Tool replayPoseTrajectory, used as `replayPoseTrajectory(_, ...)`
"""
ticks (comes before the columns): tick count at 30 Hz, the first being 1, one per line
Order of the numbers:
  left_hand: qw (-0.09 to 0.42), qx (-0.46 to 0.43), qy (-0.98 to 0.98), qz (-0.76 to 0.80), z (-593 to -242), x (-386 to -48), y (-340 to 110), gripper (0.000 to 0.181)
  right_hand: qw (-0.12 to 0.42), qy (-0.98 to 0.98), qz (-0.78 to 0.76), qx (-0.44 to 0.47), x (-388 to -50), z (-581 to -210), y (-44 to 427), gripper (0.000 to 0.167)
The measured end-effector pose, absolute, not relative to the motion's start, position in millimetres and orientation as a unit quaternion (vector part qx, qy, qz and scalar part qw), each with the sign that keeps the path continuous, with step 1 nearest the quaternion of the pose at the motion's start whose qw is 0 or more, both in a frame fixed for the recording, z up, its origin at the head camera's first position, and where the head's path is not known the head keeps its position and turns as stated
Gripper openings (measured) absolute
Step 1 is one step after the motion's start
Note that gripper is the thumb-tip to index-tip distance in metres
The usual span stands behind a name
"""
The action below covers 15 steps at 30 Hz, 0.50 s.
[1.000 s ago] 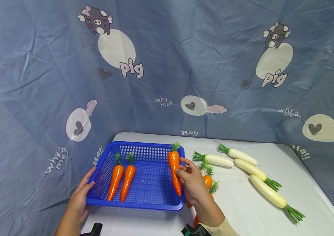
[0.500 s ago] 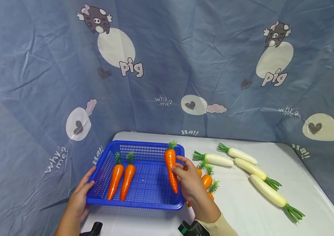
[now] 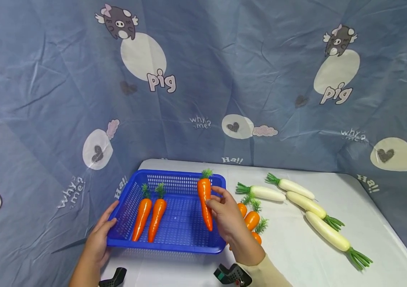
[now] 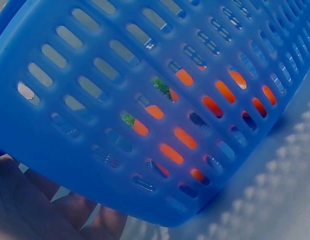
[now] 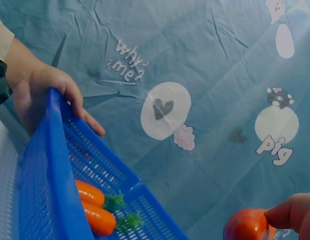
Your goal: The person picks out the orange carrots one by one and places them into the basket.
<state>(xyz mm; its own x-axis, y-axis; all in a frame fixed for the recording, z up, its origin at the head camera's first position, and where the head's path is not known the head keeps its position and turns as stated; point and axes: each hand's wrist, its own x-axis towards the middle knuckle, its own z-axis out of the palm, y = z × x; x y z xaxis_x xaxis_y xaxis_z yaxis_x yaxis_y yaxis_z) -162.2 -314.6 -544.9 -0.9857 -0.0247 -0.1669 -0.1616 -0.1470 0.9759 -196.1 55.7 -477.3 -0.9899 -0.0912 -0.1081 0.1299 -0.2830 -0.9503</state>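
As it tapers, the held carrot (image 3: 204, 196) gleams orange.

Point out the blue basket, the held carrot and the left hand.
Blue basket (image 3: 182, 228): head view, bare floor inside.
Held carrot (image 3: 204, 194): head view, upper orange body.
Left hand (image 3: 97, 238): head view, near thumb's base.

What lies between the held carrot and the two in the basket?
In the head view, only bare basket shows between the held carrot and those two carrots.
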Motion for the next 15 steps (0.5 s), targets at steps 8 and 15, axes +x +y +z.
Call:
replayPoseTrajectory(8,0.041,-0.062,0.644,0.761,-547.5,-161.9,-315.5,0.056,0.075,0.595,-0.8,0.002,-200.6,-475.7,46.3,0.053)
replayPoseTrajectory(15,0.043,-0.047,0.638,0.767,-550.4,-162.6,-317.6,0.056,0.086,0.593,-0.8,0.0,-202.4,-475.2,40.3,0.052)
